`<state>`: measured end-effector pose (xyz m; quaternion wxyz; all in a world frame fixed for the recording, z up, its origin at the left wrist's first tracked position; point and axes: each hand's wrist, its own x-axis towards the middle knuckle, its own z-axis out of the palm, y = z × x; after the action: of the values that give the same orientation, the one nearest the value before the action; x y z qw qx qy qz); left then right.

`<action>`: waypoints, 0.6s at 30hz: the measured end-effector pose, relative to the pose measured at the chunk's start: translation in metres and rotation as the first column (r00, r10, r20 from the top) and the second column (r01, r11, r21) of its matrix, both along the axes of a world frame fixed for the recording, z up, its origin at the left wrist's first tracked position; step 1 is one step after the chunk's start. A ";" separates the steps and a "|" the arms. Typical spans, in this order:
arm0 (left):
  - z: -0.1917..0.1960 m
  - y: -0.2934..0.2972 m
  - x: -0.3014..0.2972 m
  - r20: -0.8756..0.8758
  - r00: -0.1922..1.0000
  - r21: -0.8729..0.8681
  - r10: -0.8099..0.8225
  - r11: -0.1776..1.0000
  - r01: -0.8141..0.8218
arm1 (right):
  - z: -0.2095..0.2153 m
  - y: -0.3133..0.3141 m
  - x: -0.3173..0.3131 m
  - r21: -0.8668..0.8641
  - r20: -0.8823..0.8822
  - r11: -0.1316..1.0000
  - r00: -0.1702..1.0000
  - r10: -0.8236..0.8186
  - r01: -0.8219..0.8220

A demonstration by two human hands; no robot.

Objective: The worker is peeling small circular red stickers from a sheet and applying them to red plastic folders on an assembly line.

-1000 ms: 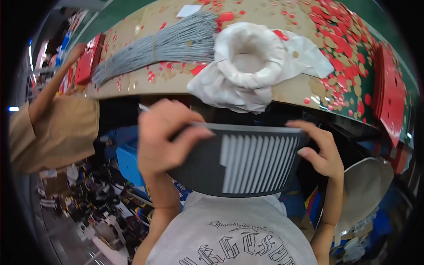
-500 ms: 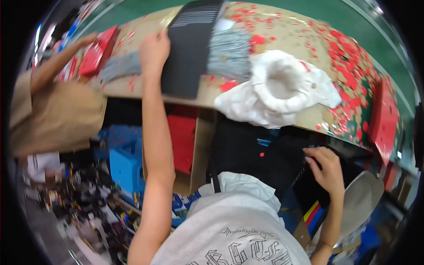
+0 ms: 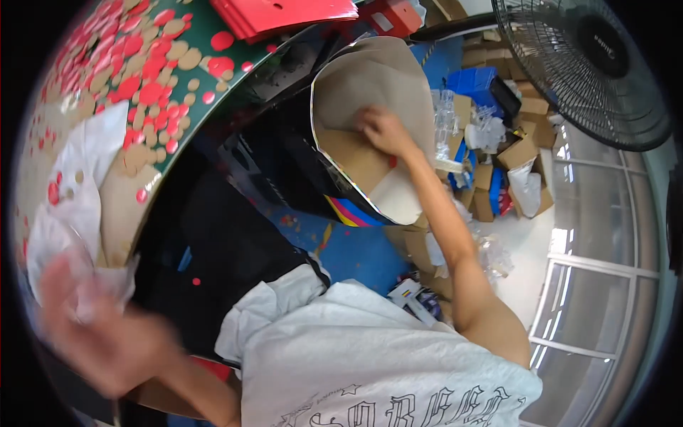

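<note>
My right hand [image 3: 385, 132] reaches into a tall black box [image 3: 284, 153] with a pale inner wall and coloured stripes outside. Its fingers are curled; whatever they may hold is too small or hidden to make out. At the lower left, my left hand [image 3: 107, 334] is smeared by motion, so its fingers cannot be read. Just beyond it, a crumpled white cloth bag [image 3: 78, 192] lies on the workbench. Round red and brown discs [image 3: 153, 92] are scattered on the green and tan worktop.
A stack of red sheets [image 3: 284, 16] sits on the bench's far edge. A black fan [image 3: 597, 57] stands at the upper right. Cardboard boxes [image 3: 523, 153], a blue crate [image 3: 471, 85] and clear plastic fill the floor on the right, by a glazed partition [image 3: 587, 228].
My view has swung to the right. My left hand has left the dark grey sheet on the bench. My right hand has gone from beside the black box to inside it.
</note>
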<state>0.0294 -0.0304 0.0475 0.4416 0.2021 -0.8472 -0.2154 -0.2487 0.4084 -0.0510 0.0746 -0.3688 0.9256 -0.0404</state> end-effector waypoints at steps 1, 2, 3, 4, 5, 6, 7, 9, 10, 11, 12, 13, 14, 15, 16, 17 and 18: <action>-0.003 0.028 -0.027 -0.092 0.938 0.064 -0.333 0.938 0.340 | 0.008 -0.005 0.008 -0.014 -0.001 0.999 0.999 -0.034 0.034; 0.009 0.061 -0.043 0.035 0.864 0.156 -0.503 0.857 0.492 | 0.018 -0.005 0.015 0.069 0.270 0.989 0.952 -0.143 0.129; 0.005 0.095 -0.060 -0.079 0.824 0.098 -0.561 0.818 0.566 | 0.026 -0.019 0.020 0.147 0.525 0.976 0.824 -0.214 0.160; -0.002 0.122 -0.065 -0.049 0.751 0.114 -0.658 0.744 0.659 | 0.035 -0.024 0.027 0.135 0.540 0.977 0.814 -0.214 0.167; -0.013 0.148 -0.073 -0.028 0.638 0.140 -0.769 0.629 0.765 | 0.045 -0.020 0.037 0.135 0.467 0.991 0.883 -0.057 -0.008; -0.027 0.170 -0.080 0.020 0.577 0.081 -0.816 0.577 0.813 | 0.050 -0.018 0.045 0.140 0.392 0.970 0.911 0.131 -0.200; -0.041 0.186 -0.086 0.051 0.509 0.073 -0.859 0.511 0.856 | 0.051 -0.014 0.054 0.275 0.370 0.931 0.920 0.127 -0.239; -0.078 0.208 -0.088 -0.016 0.552 0.107 -0.834 0.548 0.830 | 0.046 -0.021 0.064 0.337 0.341 0.894 0.923 0.177 -0.296; -0.089 0.209 -0.088 -0.058 0.560 0.127 -0.826 0.551 0.825 | 0.047 -0.032 0.060 0.310 0.342 0.886 0.910 0.234 -0.344; -0.096 0.206 -0.086 -0.078 0.590 0.146 -0.803 0.577 0.804 | 0.050 -0.046 0.054 0.260 0.349 0.871 0.882 0.318 -0.417; -0.098 0.202 -0.086 -0.137 0.608 0.159 -0.782 0.589 0.793 | 0.050 -0.058 0.052 0.255 0.333 0.839 0.858 0.390 -0.480; -0.100 0.196 -0.085 -0.107 0.617 0.126 -0.779 0.605 0.786 | 0.041 -0.057 0.048 0.217 0.244 0.772 0.799 0.550 -0.598; -0.107 0.192 -0.084 -0.031 0.626 0.082 -0.779 0.622 0.779 | 0.036 -0.062 0.044 0.110 0.313 0.761 0.749 0.584 -0.639; -0.106 0.185 -0.083 -0.130 0.666 0.010 -0.734 0.671 0.741 | 0.029 -0.057 0.040 0.169 0.305 0.660 0.676 0.671 -0.732; -0.097 0.181 -0.085 -0.325 0.618 -0.045 -0.716 0.665 0.746 | 0.034 -0.047 0.034 0.247 0.378 0.599 0.646 0.664 -0.761; -0.091 0.181 -0.081 -0.358 0.614 -0.075 -0.703 0.677 0.732 | 0.023 -0.024 0.020 0.364 0.310 0.528 0.635 0.707 -0.767; -0.083 0.201 -0.093 -0.426 0.544 -0.161 -0.723 0.652 0.741 | -0.029 0.042 0.005 0.746 0.304 0.454 0.856 0.418 -0.487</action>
<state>-0.0637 0.1708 -0.0359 0.4923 -0.2173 -0.7211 -0.4364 -0.2434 0.4503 -0.0799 0.2755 -0.5249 0.7058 0.3878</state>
